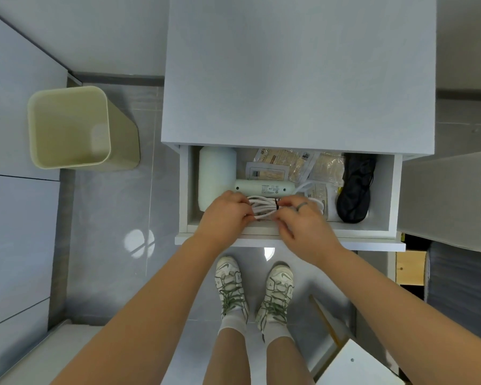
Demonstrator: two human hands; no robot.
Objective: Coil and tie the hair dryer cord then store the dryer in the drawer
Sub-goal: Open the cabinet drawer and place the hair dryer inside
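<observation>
A pale green hair dryer (217,176) lies inside the open white drawer (289,243), its barrel at the left and its handle pointing right. Its white cord (263,208) is bundled in coils just in front of the handle, with a dark tie around the middle. My left hand (224,213) grips the left end of the coil. My right hand (301,218), a ring on one finger, pinches the coil's right side near the tie. Part of the cord is hidden under both hands.
Plastic packets (289,165) and a black mesh pouch (356,187) fill the drawer's right half. The cabinet top (297,73) overhangs the drawer's back. A cream waste bin (70,126) stands on the floor to the left. My shoes (254,287) are below the drawer front.
</observation>
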